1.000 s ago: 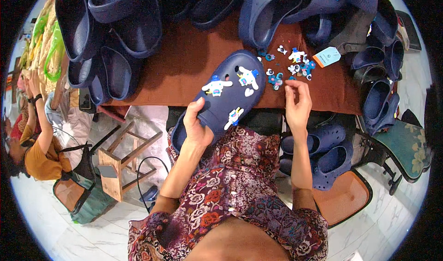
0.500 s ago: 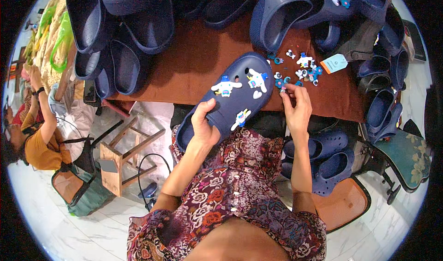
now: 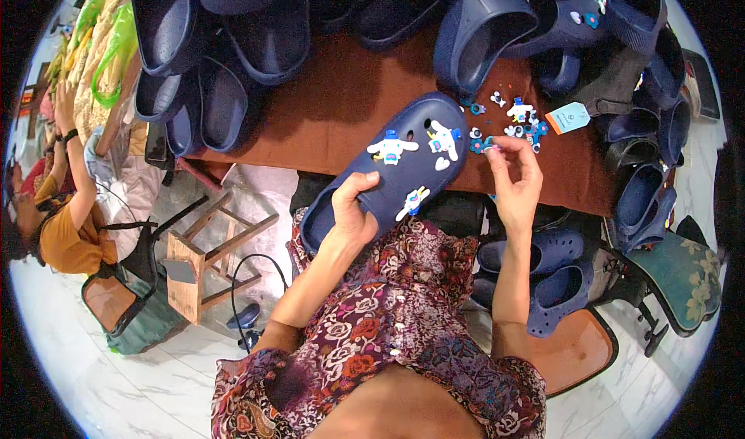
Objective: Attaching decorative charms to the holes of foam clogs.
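Note:
My left hand [image 3: 355, 210] grips a navy foam clog [image 3: 376, 184] by its side, thumb on top, toe pointing to the far right. White character charms with blue bits, such as the upper-left charm [image 3: 392, 150], sit on the clog's upper, along with a small white heart charm [image 3: 442, 164]. At least one hole near the toe shows bare. Right of the toe, my right hand [image 3: 518, 181] pinches thumb and forefinger together at a small shoe charm [image 3: 489, 146], mostly covered by the fingertips. Loose blue and white charms [image 3: 521, 113] lie just beyond it.
Several navy clogs [image 3: 268, 43] crowd the far and side edges of the brown-covered table [image 3: 310, 113]. A blue-and-orange tag [image 3: 569, 117] lies beside the charms. Below stand a wooden stool [image 3: 185, 284], an orange seat [image 3: 578, 354] and more clogs [image 3: 557, 295]. A person [image 3: 74, 237] works at far left.
My right fingertips have drawn slightly back and right from the loose charms, pinched at a small one. The left hand keeps its hold on the clog. The whole view has shifted a little.

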